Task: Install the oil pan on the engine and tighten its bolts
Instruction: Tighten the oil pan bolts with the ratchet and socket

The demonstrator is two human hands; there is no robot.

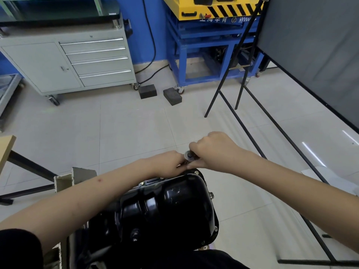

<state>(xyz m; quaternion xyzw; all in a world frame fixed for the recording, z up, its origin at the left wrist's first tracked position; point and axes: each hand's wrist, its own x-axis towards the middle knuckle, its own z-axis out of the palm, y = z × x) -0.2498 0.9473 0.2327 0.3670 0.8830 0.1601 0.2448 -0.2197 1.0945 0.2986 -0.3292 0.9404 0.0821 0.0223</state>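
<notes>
Black oil pan (171, 206) already sat on engine, several flange bolts (211, 195) in — our right hand (211, 152) gripped ratchet (189, 155) at far edge, left hand (169, 162) pinched below its head; tightening round unfinished, we judged.

- Black oil pan (171, 206) sits on engine, bottom centre; bolts (196, 172) visible along its flange.
- Right hand (211, 150) grips ratchet (190, 155) handle at pan's far edge; ratchet head visible just left of fist.
- Left hand (169, 162) touches the tool below the ratchet head; fingers hidden.
- Behind: grey cabinet (77, 61), blue stand (204, 53), two dark blocks (148, 91) on tiled floor.
</notes>
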